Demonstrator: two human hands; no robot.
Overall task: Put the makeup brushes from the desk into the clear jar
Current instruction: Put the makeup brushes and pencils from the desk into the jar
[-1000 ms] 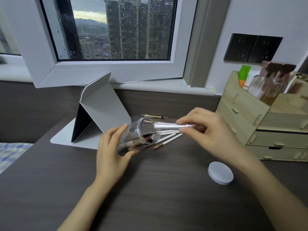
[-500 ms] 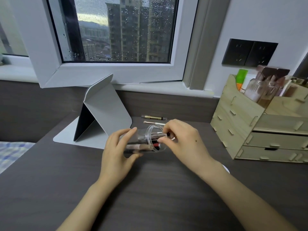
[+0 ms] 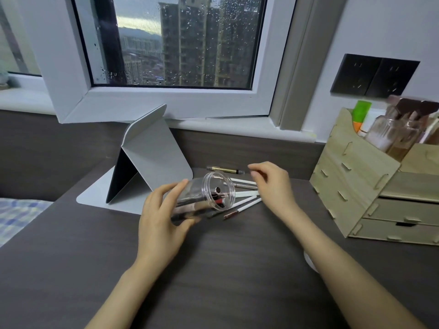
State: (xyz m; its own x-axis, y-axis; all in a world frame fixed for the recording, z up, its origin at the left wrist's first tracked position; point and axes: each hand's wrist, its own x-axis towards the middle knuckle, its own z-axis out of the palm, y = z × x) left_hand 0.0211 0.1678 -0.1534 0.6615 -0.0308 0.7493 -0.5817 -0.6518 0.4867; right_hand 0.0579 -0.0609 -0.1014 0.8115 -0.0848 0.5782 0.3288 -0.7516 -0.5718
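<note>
My left hand (image 3: pixel 164 217) grips the clear jar (image 3: pixel 204 198), tilted on its side with the open mouth facing right. Several brushes lie inside the jar. To the right of the mouth, several white-handled makeup brushes (image 3: pixel 247 198) lie fanned on the dark desk (image 3: pixel 237 269). A gold and black brush (image 3: pixel 224 170) lies farther back near the wall. My right hand (image 3: pixel 273 186) hovers over the white brushes with the fingers spread and nothing in it.
A grey folded tablet stand (image 3: pixel 152 160) stands behind the jar at the left. A wooden drawer organiser (image 3: pixel 370 186) with bottles fills the right side. A white lid (image 3: pixel 310 261) peeks out beside my right forearm. A checked bed cover (image 3: pixel 19 217) shows at the left edge.
My right hand pushed a white-handled brush into the jar, let it go, and has drawn back to the right over the loose brushes. The left hand kept hold of the tilted jar.
</note>
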